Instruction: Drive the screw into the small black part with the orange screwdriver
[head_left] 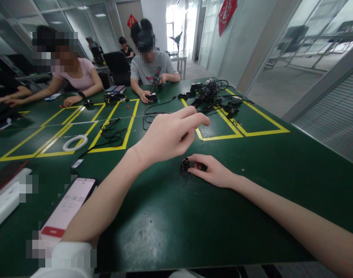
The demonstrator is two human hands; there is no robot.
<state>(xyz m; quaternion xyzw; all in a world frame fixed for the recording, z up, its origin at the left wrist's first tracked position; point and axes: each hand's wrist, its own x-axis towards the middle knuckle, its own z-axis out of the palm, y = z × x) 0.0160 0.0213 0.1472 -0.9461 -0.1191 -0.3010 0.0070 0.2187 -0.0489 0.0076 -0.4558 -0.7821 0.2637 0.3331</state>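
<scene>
My right hand (pixel 212 170) rests on the green table (pixel 170 224) with its fingers curled round a small black part (pixel 185 166), holding it upright on the surface. My left hand (pixel 170 135) hovers just above and to the left of that part. Its index finger is stretched out to the right and the thumb is tucked under; whether it pinches anything I cannot make out.
A phone (pixel 66 208) with a lit timer screen lies at the near left beside a white power strip (pixel 5 200). Yellow tape boxes, a white tape ring (pixel 75 142) and loose black cables (pixel 112 133) lie beyond. A cable pile (pixel 211 94) sits far right. Other people work across the table, one holding a power screwdriver (pixel 156 77).
</scene>
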